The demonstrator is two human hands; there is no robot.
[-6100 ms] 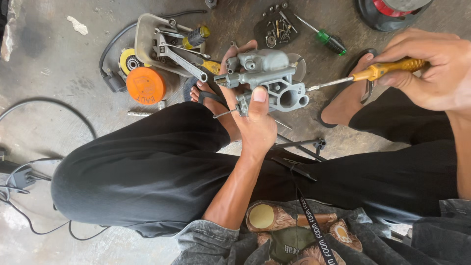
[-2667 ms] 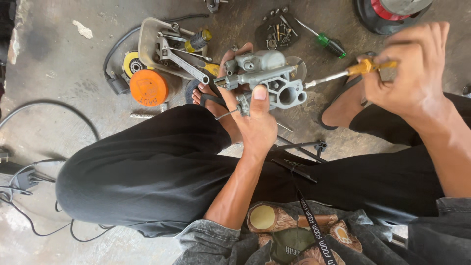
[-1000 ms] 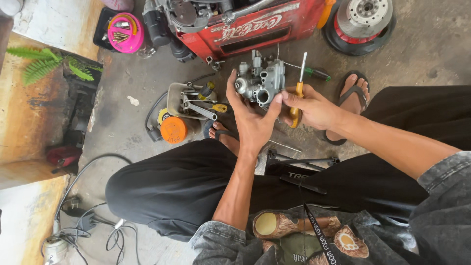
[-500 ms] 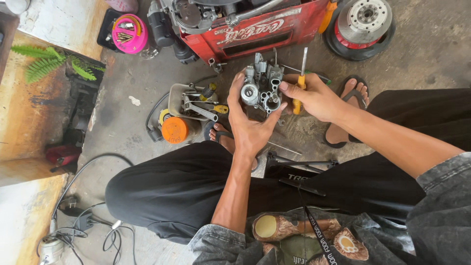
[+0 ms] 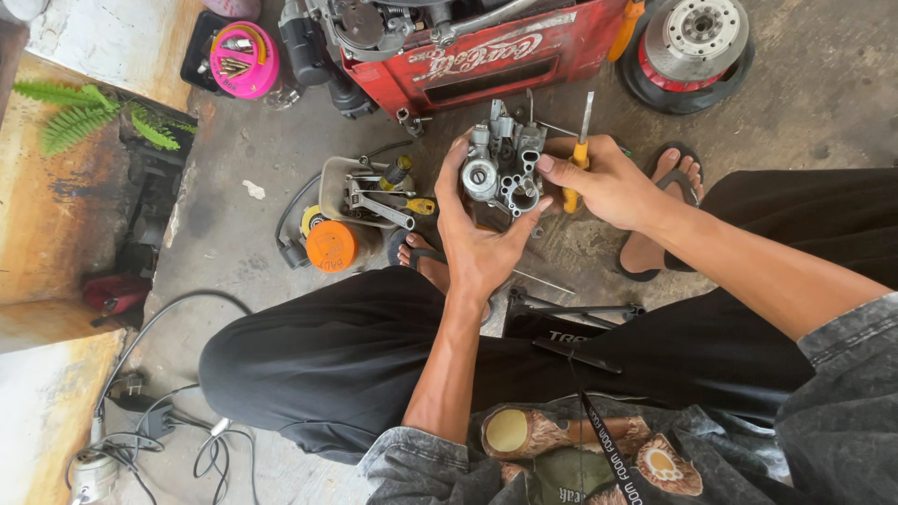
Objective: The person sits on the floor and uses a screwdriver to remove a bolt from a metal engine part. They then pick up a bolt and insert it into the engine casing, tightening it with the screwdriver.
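Observation:
My left hand (image 5: 477, 238) holds up a grey metal carburetor (image 5: 502, 168) in front of me, fingers wrapped around its left side and underside. My right hand (image 5: 603, 182) grips a screwdriver with a yellow-orange handle (image 5: 572, 164), its metal shaft pointing up and away; the thumb and forefinger also touch the carburetor's right side. Both hands are above my feet in sandals, over the concrete floor. I sit with black-trousered legs folded.
A red crate (image 5: 486, 51) with engine parts stands ahead. A tray of wrenches and tools (image 5: 369, 192) with an orange can (image 5: 331, 245) lies left of my foot. A brake drum wheel hub (image 5: 692, 42) sits far right, a pink tub (image 5: 245, 58) far left, cables (image 5: 150, 421) near left.
The view has swung up to show the red crate. My right hand came in from the right, turned the screwdriver upright, and now rests against the carburetor, which my left hand has rotated.

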